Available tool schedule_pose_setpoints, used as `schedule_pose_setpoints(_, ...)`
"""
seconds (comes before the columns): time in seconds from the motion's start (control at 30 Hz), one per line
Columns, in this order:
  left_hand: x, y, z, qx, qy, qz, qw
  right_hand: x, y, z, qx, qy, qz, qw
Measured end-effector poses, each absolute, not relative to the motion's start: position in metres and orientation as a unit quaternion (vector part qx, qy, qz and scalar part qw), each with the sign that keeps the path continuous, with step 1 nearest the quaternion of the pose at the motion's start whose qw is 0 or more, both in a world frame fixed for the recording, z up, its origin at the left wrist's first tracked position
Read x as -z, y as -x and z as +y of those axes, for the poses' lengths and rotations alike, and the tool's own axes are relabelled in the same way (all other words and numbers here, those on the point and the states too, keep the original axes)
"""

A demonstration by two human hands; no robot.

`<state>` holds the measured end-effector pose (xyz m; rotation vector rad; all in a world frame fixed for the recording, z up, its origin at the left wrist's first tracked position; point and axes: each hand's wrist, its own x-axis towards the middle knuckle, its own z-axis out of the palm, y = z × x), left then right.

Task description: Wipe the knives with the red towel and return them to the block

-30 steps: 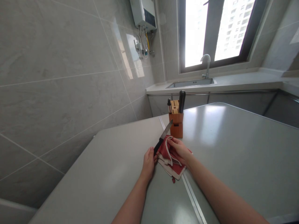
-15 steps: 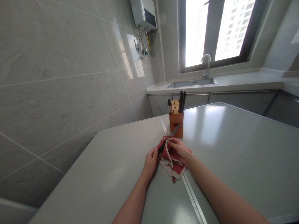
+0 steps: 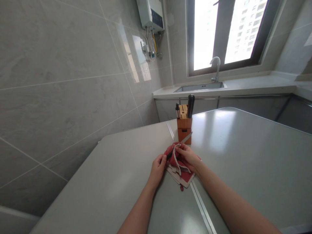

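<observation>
My left hand [image 3: 158,164] is closed around the black handle of a kitchen knife [image 3: 187,137]. The knife's blade tip points away and to the right, passing in front of the lower part of a wooden knife block [image 3: 184,123]. In my right hand [image 3: 188,156] is a red cloth [image 3: 174,162] with pale edges, pinched and folded about the knife. The cloth hides the middle of the knife, and its lower corner hangs toward the table. Seated in the block are a large black-handled knife [image 3: 191,106] and a smaller black-handled tool [image 3: 177,110].
The pale table [image 3: 126,162] has a metal seam [image 3: 200,201] running across it. Beyond its far edge is a counter [image 3: 260,83] with a sink [image 3: 200,87] and a tap [image 3: 215,69]. A tiled wall [image 3: 73,107] rises on the left, bearing a water heater [image 3: 151,16].
The knife has turned slightly, its tip swinging right and a little lower across the block. My right hand and the cloth stay nearly in place.
</observation>
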<state>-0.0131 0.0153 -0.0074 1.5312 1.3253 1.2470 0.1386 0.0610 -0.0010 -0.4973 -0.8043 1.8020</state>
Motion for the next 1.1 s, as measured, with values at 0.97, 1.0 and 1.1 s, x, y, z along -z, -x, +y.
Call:
schedule_pose_setpoints(0.97,0.012,0.012,0.015,-0.523,-0.538,0.489,0.444,-0.007,-0.139,0.057,-0.762,0.202,-0.328,0.521)
schedule_pose_setpoints(1.0,0.011,0.011,0.015,-0.523,-0.541,0.492,0.439,-0.007,-0.138,0.057,-0.761,0.201,-0.327,0.523)
schedule_pose_setpoints(1.1,0.006,0.009,0.012,-0.521,-0.551,0.493,0.426,-0.004,-0.137,0.058,-0.755,0.2,-0.326,0.533)
